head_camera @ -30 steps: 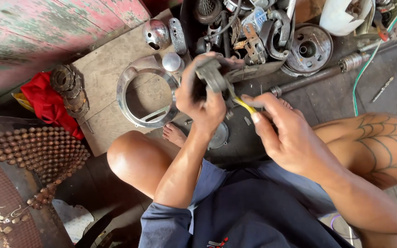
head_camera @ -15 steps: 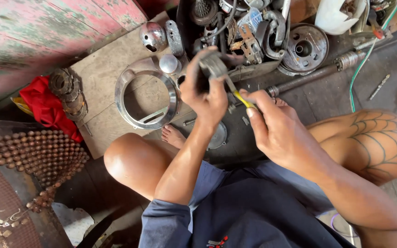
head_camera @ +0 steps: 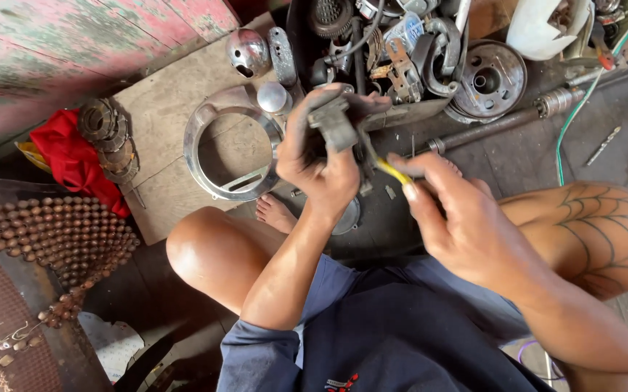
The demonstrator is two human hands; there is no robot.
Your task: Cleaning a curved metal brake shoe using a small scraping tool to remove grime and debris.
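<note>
Both hands had shifted slightly left since the earlier frame, grip unchanged. Left hand [head_camera: 321, 163] was clamped around a small grey metal part [head_camera: 334, 123], raised above the knees. Right hand [head_camera: 466, 218] sat just beside it, fingers pinched on a yellow-handled tool [head_camera: 392, 171] whose tip met the part's underside. Chrome ring [head_camera: 230, 149] lay on the floor behind.

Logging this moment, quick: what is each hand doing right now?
Left hand: closed around a small grey metal part.
Right hand: closed on a yellow-handled tool, its tip at the part.
</note>
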